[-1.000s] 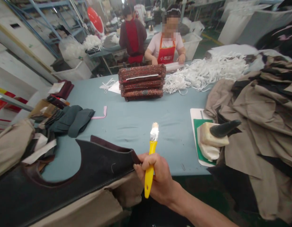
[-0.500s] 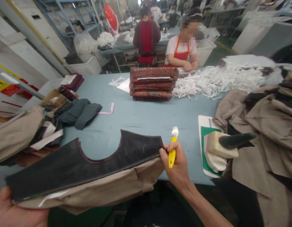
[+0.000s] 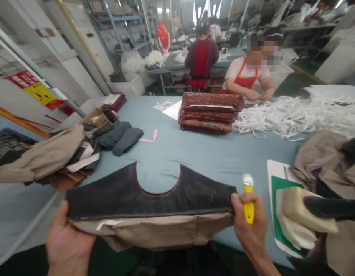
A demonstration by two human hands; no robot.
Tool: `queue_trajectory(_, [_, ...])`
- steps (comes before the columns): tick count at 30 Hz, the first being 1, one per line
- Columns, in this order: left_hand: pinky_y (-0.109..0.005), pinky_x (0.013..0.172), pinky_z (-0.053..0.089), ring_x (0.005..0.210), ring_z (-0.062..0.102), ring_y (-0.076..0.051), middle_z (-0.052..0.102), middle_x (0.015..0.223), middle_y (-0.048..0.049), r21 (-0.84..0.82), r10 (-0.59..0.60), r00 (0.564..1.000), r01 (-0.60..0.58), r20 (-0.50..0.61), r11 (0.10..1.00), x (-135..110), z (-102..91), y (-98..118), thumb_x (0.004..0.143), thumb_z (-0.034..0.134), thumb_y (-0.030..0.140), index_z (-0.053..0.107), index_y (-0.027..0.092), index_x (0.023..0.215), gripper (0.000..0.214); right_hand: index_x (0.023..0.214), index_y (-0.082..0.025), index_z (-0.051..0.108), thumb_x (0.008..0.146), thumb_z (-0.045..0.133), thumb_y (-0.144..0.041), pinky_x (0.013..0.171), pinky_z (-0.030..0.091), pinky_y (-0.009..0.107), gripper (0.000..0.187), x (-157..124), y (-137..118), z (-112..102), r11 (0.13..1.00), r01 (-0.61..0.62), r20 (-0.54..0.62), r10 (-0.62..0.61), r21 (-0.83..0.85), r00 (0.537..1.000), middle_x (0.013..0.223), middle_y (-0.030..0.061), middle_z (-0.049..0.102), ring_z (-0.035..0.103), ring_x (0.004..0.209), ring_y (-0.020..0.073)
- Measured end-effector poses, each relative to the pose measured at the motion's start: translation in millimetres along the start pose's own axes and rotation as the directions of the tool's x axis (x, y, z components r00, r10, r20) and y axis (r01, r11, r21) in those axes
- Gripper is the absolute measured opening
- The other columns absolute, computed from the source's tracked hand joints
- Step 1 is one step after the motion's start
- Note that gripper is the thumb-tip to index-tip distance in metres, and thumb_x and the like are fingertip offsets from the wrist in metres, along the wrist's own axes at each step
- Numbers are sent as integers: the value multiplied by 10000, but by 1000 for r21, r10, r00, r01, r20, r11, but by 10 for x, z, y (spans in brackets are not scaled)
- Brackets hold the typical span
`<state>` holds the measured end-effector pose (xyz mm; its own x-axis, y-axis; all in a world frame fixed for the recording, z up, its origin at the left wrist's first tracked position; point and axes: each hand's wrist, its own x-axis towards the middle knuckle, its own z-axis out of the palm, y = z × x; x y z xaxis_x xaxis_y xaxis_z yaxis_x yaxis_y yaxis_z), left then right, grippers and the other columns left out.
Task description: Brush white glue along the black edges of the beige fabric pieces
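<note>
A dark collar-shaped fabric piece (image 3: pixel 131 197) with a round cut-out and a tan layer beneath it is stretched between my hands above the near edge of the grey-blue table (image 3: pixel 206 153). My left hand (image 3: pixel 68 245) grips its left end, fingers closed. My right hand (image 3: pixel 250 226) pinches its right end and also holds a yellow-handled brush (image 3: pixel 248 199), bristles pointing up.
A stack of red patterned pieces (image 3: pixel 209 112) sits mid-table, with white strips (image 3: pixel 295 115) to its right. A green-and-white board with a foam block (image 3: pixel 298 212) lies at right beside tan garments (image 3: pixel 329 168). More fabric is piled at left (image 3: pixel 45 157). A person in a red apron (image 3: pixel 248 78) sits opposite.
The fabric piece has moved right and up over the table edge and been pulled flat. My left hand has come fully into view gripping its left end.
</note>
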<state>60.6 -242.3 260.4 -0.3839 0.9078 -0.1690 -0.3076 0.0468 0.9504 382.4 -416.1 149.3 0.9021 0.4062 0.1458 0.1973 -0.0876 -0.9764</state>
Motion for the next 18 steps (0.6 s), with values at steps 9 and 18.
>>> queue_trajectory(9, [-354, 975, 671, 1071, 809, -284, 874, 954, -20, -65, -174, 985, 174, 19, 983, 71, -89, -139, 655, 977, 377, 865, 239, 924, 323, 842, -228, 557, 661, 678, -938, 753, 462, 397, 743, 175, 64, 78, 966, -31, -131, -3, -257, 991, 817, 25, 615, 586, 750, 220])
queue_trajectory(18, [-292, 774, 674, 832, 820, -245, 869, 953, -79, 269, 21, 779, -241, 626, 933, -50, -119, -129, 871, 854, 438, 894, 257, 1051, 258, 888, -222, 590, 664, 752, -724, 742, 454, 370, 573, 95, 370, 296, 967, -156, -156, 125, -204, 980, 826, -13, 592, 541, 781, 201])
